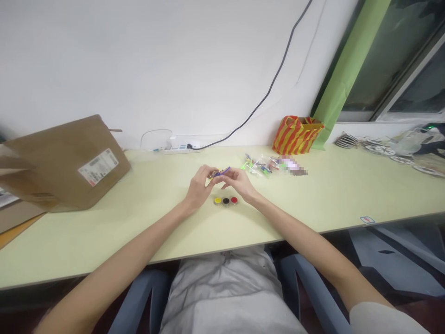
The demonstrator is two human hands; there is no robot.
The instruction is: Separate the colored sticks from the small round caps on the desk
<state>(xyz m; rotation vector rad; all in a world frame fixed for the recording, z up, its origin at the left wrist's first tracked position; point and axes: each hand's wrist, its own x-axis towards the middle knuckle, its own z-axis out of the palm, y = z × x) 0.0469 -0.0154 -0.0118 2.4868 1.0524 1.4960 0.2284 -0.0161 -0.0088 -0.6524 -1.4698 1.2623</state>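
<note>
Just above the table, my left hand and my right hand come together, fingers closed around a small blue and yellow plastic piece. Its exact kind is too small to make out, and the fingers cover part of it. My left fingers pinch the yellowish end; my right ones pinch the blue stick-like part. Below the hands stand three small round pots in a row: a yellow pot, a black pot and a red pot. Neither hand touches them.
Several colourful plastic pieces in clear bags lie right of my hands. A striped red-yellow bag stands behind them. At left is a cardboard box. A power strip with a black cable sits by the wall. Flat discs lie far right.
</note>
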